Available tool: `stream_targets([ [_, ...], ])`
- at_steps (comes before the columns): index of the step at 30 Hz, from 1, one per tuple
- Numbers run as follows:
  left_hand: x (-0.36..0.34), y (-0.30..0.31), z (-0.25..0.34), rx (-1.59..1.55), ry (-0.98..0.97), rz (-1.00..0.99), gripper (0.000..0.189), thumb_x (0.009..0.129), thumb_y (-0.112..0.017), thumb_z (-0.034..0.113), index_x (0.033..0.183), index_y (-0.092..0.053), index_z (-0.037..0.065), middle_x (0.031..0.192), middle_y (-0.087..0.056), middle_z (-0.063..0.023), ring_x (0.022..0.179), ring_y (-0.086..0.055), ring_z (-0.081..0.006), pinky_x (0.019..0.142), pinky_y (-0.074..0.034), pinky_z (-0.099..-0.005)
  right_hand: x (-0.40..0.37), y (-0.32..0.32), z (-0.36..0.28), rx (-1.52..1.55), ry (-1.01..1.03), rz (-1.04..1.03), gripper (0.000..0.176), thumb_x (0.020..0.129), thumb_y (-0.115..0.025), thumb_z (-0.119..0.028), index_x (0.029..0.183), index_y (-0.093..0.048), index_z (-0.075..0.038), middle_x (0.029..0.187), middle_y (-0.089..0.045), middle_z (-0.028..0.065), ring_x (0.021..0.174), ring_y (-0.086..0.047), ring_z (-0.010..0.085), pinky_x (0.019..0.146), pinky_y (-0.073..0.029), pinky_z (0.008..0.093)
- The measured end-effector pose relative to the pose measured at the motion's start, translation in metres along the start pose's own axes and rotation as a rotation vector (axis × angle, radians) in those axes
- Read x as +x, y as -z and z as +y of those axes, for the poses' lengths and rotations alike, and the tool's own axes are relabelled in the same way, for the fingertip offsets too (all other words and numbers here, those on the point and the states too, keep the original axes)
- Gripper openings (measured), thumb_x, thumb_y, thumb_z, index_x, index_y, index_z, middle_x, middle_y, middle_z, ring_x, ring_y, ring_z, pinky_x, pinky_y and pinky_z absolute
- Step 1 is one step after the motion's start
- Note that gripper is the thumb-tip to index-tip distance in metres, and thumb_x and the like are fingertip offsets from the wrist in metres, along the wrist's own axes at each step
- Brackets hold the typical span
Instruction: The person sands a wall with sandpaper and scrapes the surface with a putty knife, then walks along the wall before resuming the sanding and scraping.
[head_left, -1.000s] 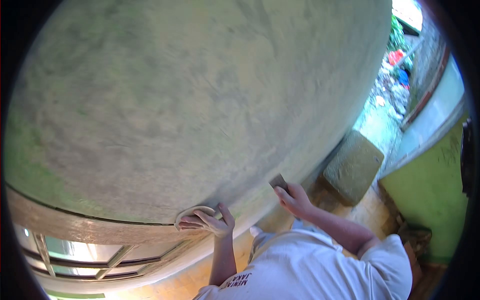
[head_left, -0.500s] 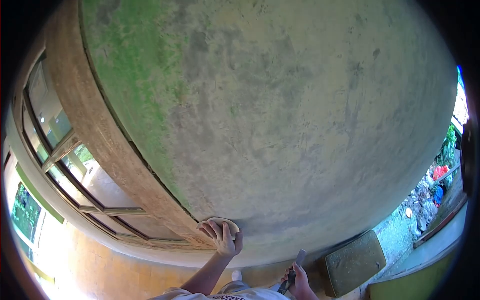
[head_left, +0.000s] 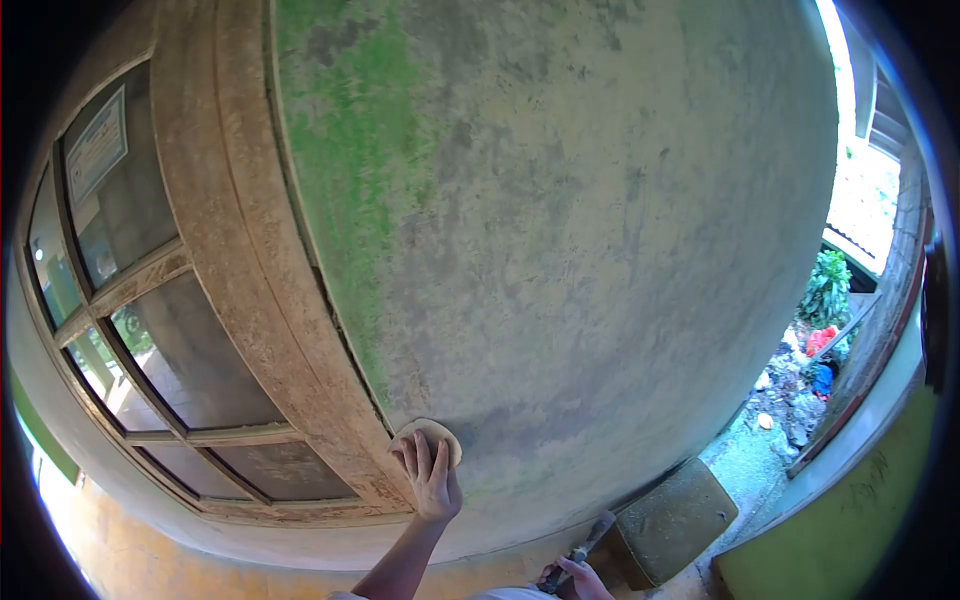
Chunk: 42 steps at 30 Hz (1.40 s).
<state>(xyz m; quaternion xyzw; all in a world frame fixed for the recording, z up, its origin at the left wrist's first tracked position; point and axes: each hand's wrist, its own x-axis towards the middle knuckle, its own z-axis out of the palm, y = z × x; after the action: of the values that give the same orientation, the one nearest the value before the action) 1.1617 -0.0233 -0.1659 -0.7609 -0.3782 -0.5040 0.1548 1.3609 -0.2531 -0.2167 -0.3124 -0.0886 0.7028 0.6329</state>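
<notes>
My left hand (head_left: 432, 490) presses a round beige piece of what looks like sandpaper (head_left: 447, 438) flat against the wall (head_left: 560, 290), right beside the wooden window frame (head_left: 270, 300). Its fingers lie over the sheet, which shows around them. Patches of green paint and grey plaster mark the wall's surface. Low in the view, my right hand (head_left: 582, 582) is closed around the dark handle of a scraper (head_left: 600, 527), whose blade points up and away from the wrist. The scraper appears apart from the wall.
A window with several glass panes (head_left: 210, 350) fills the left side. At lower right a brown box-like stool or bench (head_left: 675, 522) stands against the wall. Beyond it are a green low wall (head_left: 840, 510), rubble (head_left: 800, 400) and plants (head_left: 827, 285).
My view has turned to the left, showing more of the window. My left hand stays low on the wall by the frame with the sandpaper; the scraper remains in my right hand.
</notes>
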Motion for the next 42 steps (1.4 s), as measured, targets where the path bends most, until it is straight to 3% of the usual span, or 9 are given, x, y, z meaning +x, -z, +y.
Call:
stream_targets([
  [3,0.002,0.037,0.01,-0.237,0.053,-0.046,0.045,0.088,-0.045,0.004,0.134,-0.044,0.003,0.145,-0.028,-0.0271,0.137,-0.017,-0.0464,0.109,-0.009,-0.059,-0.008,0.002,0.016,0.001,0.045,0.015,0.011,0.088,-0.059,-0.018,0.09,-0.052,-0.011,0.074,-0.058,0.0112,0.063,-0.057,0.0244,0.058,-0.046,0.0353],
  [7,-0.032,0.073,0.012,-0.457,0.049,-0.07,0.044,0.088,-0.042,-0.005,0.132,-0.044,0.001,0.139,-0.041,-0.0228,0.131,-0.036,-0.0408,0.108,-0.026,-0.0494,-0.019,0.015,0.035,-0.377,-0.032,0.177,0.017,0.09,-0.059,-0.023,0.091,-0.049,-0.01,0.072,-0.055,0.0084,0.062,-0.056,0.0216,0.058,-0.047,0.0347],
  [10,-0.085,0.092,0.013,-0.672,0.218,-0.128,0.043,0.089,-0.04,-0.004,0.132,-0.043,0.0,0.137,-0.044,-0.022,0.13,-0.039,-0.0376,0.107,-0.029,-0.0455,-0.033,0.025,0.049,-0.429,-0.07,0.244,0.018,0.092,-0.057,-0.025,0.091,-0.049,-0.009,0.071,-0.054,0.0066,0.06,-0.055,0.0198,0.055,-0.048,0.0354],
  [12,-0.118,0.111,0.023,-0.833,0.51,-0.213,0.041,0.092,-0.04,-0.001,0.133,-0.042,-0.002,0.135,-0.047,-0.0203,0.129,-0.042,-0.0323,0.106,-0.032,-0.0386,-0.045,0.024,0.055,-0.357,-0.076,0.293,0.016,0.092,-0.057,-0.023,0.09,-0.051,-0.009,0.071,-0.054,0.0062,0.058,-0.056,0.0197,0.053,-0.049,0.0349],
  [16,-0.213,0.129,0.027,-0.777,0.897,-0.26,0.04,0.094,-0.043,0.007,0.133,-0.041,-0.006,0.125,-0.054,-0.0187,0.117,-0.051,-0.0245,0.099,-0.037,-0.0323,-0.066,0.031,0.068,-0.433,-0.045,0.313,0.015,0.092,-0.056,-0.023,0.091,-0.051,-0.009,0.069,-0.054,0.0065,0.053,-0.057,0.0201,0.048,-0.048,0.0345],
  [26,-0.284,0.187,0.04,-1.077,1.412,-0.048,0.046,0.097,-0.04,0.014,0.139,-0.028,0.0,0.13,-0.044,-0.0127,0.112,-0.051,-0.0215,0.084,-0.053,-0.0391,-0.075,0.004,0.065,-0.518,-0.167,0.21,0.019,0.088,-0.057,-0.013,0.104,-0.053,-0.003,0.072,-0.056,0.0101,0.058,-0.059,0.0224,0.048,-0.048,0.037],
  [31,-0.291,0.194,0.038,-1.046,1.399,0.0,0.042,0.095,-0.041,0.011,0.135,-0.034,0.0,0.122,-0.048,-0.0111,0.105,-0.053,-0.0208,0.079,-0.055,-0.0386,-0.063,0.01,0.058,-0.521,-0.203,0.189,0.015,0.087,-0.056,-0.012,0.101,-0.053,-0.004,0.071,-0.056,0.0088,0.056,-0.057,0.0204,0.049,-0.048,0.035],
  [39,-0.263,0.139,0.079,-1.112,1.493,0.085,0.039,0.093,-0.043,0.009,0.132,-0.039,0.005,0.119,-0.049,-0.0099,0.103,-0.055,-0.0223,0.077,-0.057,-0.0415,-0.049,0.047,-0.017,-0.52,-0.226,0.176,0.019,0.09,-0.053,-0.014,0.105,-0.054,-0.003,0.074,-0.056,0.0091,0.054,-0.058,0.02,0.048,-0.049,0.0363],
  [42,-0.236,0.094,0.117,-1.147,1.582,0.187,0.039,0.093,-0.044,0.01,0.132,-0.039,0.006,0.12,-0.049,-0.0098,0.104,-0.055,-0.0233,0.08,-0.056,-0.0425,-0.043,0.073,-0.054,-0.613,-0.148,0.114,0.02,0.09,-0.056,-0.015,0.105,-0.056,-0.002,0.072,-0.056,0.0077,0.05,-0.057,0.0176,0.046,-0.048,0.0304],
])
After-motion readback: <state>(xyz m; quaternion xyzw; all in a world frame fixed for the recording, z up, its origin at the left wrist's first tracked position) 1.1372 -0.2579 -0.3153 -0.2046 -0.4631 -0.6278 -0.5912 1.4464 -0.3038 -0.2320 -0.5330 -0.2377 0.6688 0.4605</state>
